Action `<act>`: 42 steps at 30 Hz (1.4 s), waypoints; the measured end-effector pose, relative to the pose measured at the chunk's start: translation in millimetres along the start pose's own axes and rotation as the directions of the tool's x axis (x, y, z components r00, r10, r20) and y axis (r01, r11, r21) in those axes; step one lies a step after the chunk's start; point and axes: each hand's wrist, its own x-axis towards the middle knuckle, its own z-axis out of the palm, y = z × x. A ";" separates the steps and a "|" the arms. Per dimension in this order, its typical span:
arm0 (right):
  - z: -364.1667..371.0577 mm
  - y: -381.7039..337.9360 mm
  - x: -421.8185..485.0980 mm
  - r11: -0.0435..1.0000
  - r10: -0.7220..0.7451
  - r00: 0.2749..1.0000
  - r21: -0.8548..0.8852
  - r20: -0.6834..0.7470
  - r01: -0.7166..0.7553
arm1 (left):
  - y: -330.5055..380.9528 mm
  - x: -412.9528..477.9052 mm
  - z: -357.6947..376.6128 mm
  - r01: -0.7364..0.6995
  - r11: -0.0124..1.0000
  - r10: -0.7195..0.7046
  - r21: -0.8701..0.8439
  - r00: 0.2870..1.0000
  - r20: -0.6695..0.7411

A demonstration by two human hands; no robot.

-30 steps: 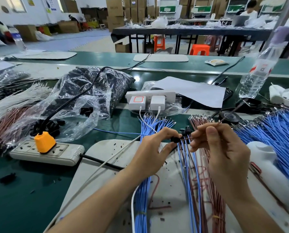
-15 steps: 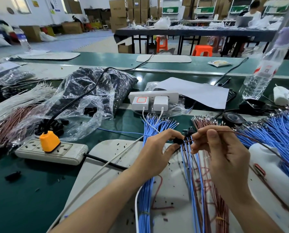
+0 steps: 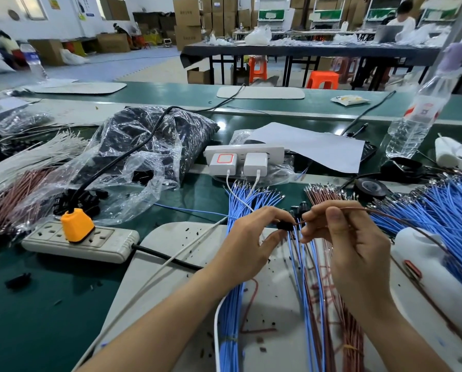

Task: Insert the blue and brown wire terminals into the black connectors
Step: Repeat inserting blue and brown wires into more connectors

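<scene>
My left hand (image 3: pixel 251 242) pinches a small black connector (image 3: pixel 285 225) between thumb and forefinger above the white work mat (image 3: pixel 171 264). My right hand (image 3: pixel 342 237) pinches a brown wire (image 3: pixel 401 220) close to its terminal end, which meets the connector's right side. The brown wire trails off to the right over the blue wires. A bundle of blue wires (image 3: pixel 232 318) lies under my left wrist. Brown wires (image 3: pixel 353 339) and more blue ones lie beneath my right hand. Whether the terminal is inside the connector is hidden by my fingers.
A big fan of blue wires (image 3: pixel 444 210) spreads at right beside a white object (image 3: pixel 423 253). A plastic bag of black connectors (image 3: pixel 144 146), a power strip with an orange plug (image 3: pixel 77 224), a charger strip (image 3: pixel 243 157), a water bottle (image 3: pixel 417 116) and black tape (image 3: pixel 371 187) stand around.
The brown wire in my right hand has swung out to the right and its end has closed onto the connector. Both hands stay almost in place.
</scene>
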 end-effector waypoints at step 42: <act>-15.6 -11.3 7.9 0.580 0.060 0.022 -0.017 0.998 -0.815 | -8.3 20.6 -23.6 0.238 -0.039 -0.615 -0.971 0.760 0.211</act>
